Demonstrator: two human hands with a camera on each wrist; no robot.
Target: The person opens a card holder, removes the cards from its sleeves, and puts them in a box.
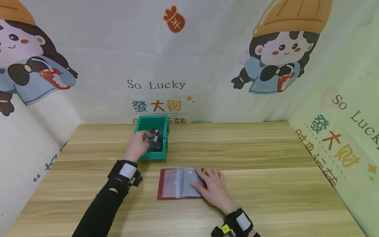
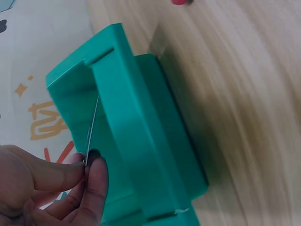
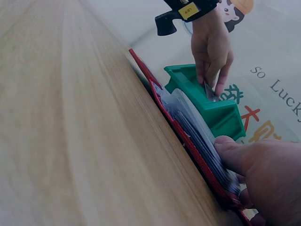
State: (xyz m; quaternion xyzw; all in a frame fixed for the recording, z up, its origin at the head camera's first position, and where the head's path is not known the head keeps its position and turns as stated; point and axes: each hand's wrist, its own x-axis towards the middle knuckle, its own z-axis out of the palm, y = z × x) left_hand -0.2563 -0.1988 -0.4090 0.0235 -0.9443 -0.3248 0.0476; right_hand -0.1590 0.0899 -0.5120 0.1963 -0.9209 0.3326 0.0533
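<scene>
A pale, creased back wall (image 1: 216, 65) stands behind a light wooden tabletop (image 1: 266, 148) with long streaks of grain. The wall's covering might be printed cloth – the view does not settle it. A red pouch design (image 1: 174, 19) sits high up, above "So Lucky" lettering (image 1: 156, 85) and coloured Chinese characters. A cartoon figure (image 1: 275, 72) in an orange hat appears toward the right. The right wall (image 1: 352, 79) – tinted faintly green – repeats the lettering aslant. Soft light falls fairly evenly.

Bin (image 1: 152, 157) sits near back of tbl (image 1: 251, 148), L of ctr, w/ backdrop (image 1: 207, 65) behind. Card (image 1: 156, 140) in your L hand (image 1: 137, 144), at bin's opening. Card bk (image 1: 181, 183) lies before bin, slightly R; your R hand (image 1: 214, 191) on its R side.
</scene>
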